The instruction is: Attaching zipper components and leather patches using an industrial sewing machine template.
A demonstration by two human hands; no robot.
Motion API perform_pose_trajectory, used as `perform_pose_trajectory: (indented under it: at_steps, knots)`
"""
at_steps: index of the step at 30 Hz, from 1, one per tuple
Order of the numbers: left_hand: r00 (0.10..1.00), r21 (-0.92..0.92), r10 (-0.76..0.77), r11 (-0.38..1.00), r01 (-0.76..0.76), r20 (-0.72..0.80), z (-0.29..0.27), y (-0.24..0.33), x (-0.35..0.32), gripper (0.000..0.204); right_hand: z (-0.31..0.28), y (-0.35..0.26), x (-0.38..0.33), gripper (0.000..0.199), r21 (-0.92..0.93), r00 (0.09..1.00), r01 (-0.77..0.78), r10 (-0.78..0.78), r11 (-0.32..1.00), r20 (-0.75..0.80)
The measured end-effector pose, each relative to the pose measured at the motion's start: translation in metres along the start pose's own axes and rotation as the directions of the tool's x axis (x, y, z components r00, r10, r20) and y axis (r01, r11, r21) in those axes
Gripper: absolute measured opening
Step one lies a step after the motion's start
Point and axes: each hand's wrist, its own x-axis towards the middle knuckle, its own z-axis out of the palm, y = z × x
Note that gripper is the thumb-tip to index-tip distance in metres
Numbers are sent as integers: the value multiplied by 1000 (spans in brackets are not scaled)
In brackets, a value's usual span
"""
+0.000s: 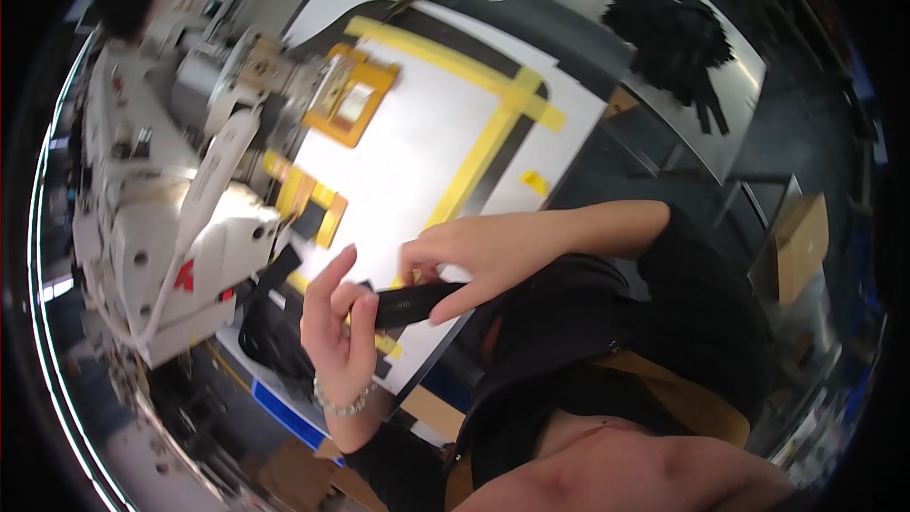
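Note:
Between my two hands a short black fabric strip is stretched above the white work surface. My left hand, with a beaded bracelet at the wrist, pinches the strip's left end between thumb and fingers, its index finger raised. My right hand grips the other end, thumb underneath and fingers bent over it. Part of the strip is hidden by the fingers. Just left of my left hand lies a bunch of black strips at the table's edge.
A large white industrial machine, seemingly for sewing, stands left, with orange-yellow clamp frames over the surface. Yellow tape marks the surface. Black strips lie piled on a metal table at far right. A cardboard box sits right.

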Motion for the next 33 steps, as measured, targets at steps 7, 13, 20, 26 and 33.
perform_pose_trajectory:
  at_steps: [7, 13, 20, 26, 33]
  knots:
    - [997, -21, -24, 1000, 22, -67, -24, -29, 16, 39, -27, 15, -23, 23, 367, 940, -246, 128, 897, 317]
    - [989, -27, -45, 999, 42, -141, -31, -46, 16, 34, -51, 5, -26, 23, 443, 883, -456, 331, 772, 333]
    - [987, -43, -51, 998, 44, -154, -33, -51, 17, 30, -64, -3, -28, 25, 382, 848, -522, 417, 763, 325]
    - [992, 126, 96, 988, -85, -84, -47, -63, 10, 31, -83, -40, -18, 31, 98, 749, -656, 631, 748, 200]
    - [794, 637, 594, 563, -526, 131, -41, -66, 18, 22, -97, -30, -7, 33, -993, 909, 52, -408, -103, 90]
